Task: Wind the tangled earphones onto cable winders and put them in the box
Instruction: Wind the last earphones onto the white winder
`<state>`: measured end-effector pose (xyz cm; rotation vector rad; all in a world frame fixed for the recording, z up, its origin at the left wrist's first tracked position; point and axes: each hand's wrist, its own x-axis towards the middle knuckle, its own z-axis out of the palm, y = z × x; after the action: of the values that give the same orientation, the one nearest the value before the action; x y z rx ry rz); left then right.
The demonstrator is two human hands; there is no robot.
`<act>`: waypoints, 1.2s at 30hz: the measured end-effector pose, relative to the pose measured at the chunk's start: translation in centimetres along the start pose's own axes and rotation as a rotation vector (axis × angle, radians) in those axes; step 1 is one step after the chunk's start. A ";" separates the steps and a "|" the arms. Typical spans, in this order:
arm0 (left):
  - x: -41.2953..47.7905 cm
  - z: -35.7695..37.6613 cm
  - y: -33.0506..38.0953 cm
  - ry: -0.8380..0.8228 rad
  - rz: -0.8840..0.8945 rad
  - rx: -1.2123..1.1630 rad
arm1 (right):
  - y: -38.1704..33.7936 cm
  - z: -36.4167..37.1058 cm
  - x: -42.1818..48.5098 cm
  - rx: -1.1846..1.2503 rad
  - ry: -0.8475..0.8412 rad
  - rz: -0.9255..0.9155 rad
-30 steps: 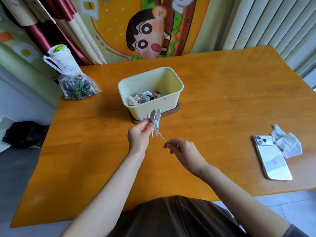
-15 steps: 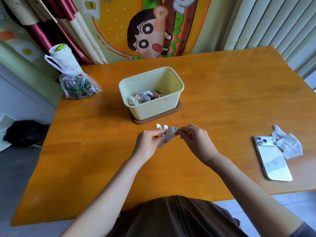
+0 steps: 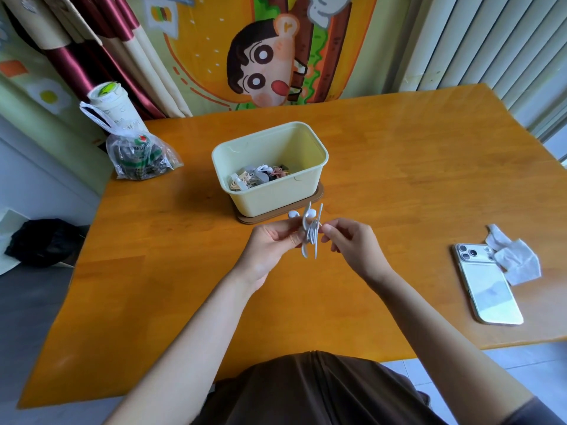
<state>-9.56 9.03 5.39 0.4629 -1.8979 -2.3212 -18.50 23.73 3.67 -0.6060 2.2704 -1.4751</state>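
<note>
A white cable winder [image 3: 310, 231] with white earphone cable wound on it hangs above the table, just in front of the box. My left hand [image 3: 270, 243] pinches it from the left, and two white earbuds [image 3: 302, 213] stick up above those fingers. My right hand [image 3: 349, 243] pinches the winder's right side with thumb and forefinger. The pale yellow box [image 3: 276, 200] stands on a brown lid at the table's middle. Several wound earphones [image 3: 260, 176] lie inside it.
A white phone [image 3: 487, 289] lies face down at the right, with a crumpled white tissue [image 3: 515, 259] beside it. A clear plastic bag [image 3: 138, 157] and a white paper cup [image 3: 112, 108] stand at the back left corner. A black bag [image 3: 43, 240] lies on the floor to the left.
A second ago my right hand held the cable end out below the winder. It has since come up to the winder, and both hands now hold it slightly lower and nearer to me.
</note>
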 end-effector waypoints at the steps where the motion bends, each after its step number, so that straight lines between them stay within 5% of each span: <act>1: 0.1 0.3 0.0 0.014 -0.001 -0.046 | 0.0 0.5 -0.2 0.051 -0.002 0.014; 8: 0.4 1.2 -0.6 0.130 -0.148 -0.375 | -0.6 2.5 -0.7 0.381 -0.042 0.202; 12: 0.4 1.5 -0.5 0.201 -0.182 -0.468 | -0.3 3.3 -0.9 0.372 -0.074 0.206; 17: 0.9 2.0 -0.8 0.401 -0.164 -0.308 | -0.3 4.7 -1.8 0.249 0.001 0.205; 27: 2.0 3.2 -1.6 0.538 -0.054 0.109 | -1.2 5.4 -2.3 0.645 0.108 0.512; 36: 2.9 3.1 -3.1 0.553 -0.082 0.212 | -0.1 4.7 -2.5 0.178 0.113 0.397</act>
<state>-12.89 11.85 2.44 1.0897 -1.8588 -1.7722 -13.97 21.49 2.10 -0.0153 2.1475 -1.5121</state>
